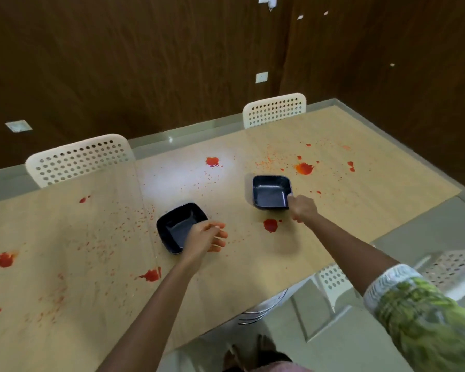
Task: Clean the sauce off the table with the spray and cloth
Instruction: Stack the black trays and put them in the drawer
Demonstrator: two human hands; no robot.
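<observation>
Red sauce lies in blots and fine spatter across the light wooden table (360, 210): one blot (212, 161) at the far middle, one (304, 168) at the far right, one (270, 225) between my hands, others (4, 259) on the left. Two empty black square dishes stand on the table. My left hand (206, 238) rests at the near right edge of the left dish (176, 226), fingers spread. My right hand (302, 209) pinches the near right corner of the right dish (270, 191). No spray bottle or cloth is in view.
Two white perforated chairs (78, 159) (275, 108) stand at the table's far side, and another chair (457, 267) at the near right. A dark wood-panelled wall rises behind. The table's near edge runs diagonally past my arms.
</observation>
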